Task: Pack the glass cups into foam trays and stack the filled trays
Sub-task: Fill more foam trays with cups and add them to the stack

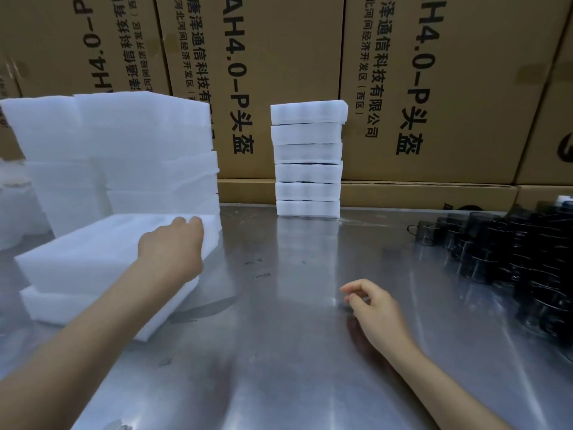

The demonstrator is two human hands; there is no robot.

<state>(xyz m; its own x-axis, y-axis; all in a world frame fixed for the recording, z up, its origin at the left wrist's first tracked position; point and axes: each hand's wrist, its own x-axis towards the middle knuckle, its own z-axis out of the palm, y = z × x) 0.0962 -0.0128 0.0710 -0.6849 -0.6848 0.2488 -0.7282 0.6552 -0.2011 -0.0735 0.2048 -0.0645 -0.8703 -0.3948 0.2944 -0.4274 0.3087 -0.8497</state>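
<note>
My left hand (172, 245) grips the far right edge of the top white foam tray (86, 256), which lies on another foam tray (93, 308) at the left of the steel table. My right hand (370, 302) hovers just above the table's middle, fingers loosely curled and holding nothing. A stack of several filled foam trays (307, 159) stands at the back centre. Dark glass cups (511, 252) with handles are heaped at the right edge.
Tall piles of spare white foam (124, 150) rise at the back left behind the trays. Large cardboard boxes (279, 72) wall off the rear of the steel table (294, 352). Reflective bare metal lies between my hands.
</note>
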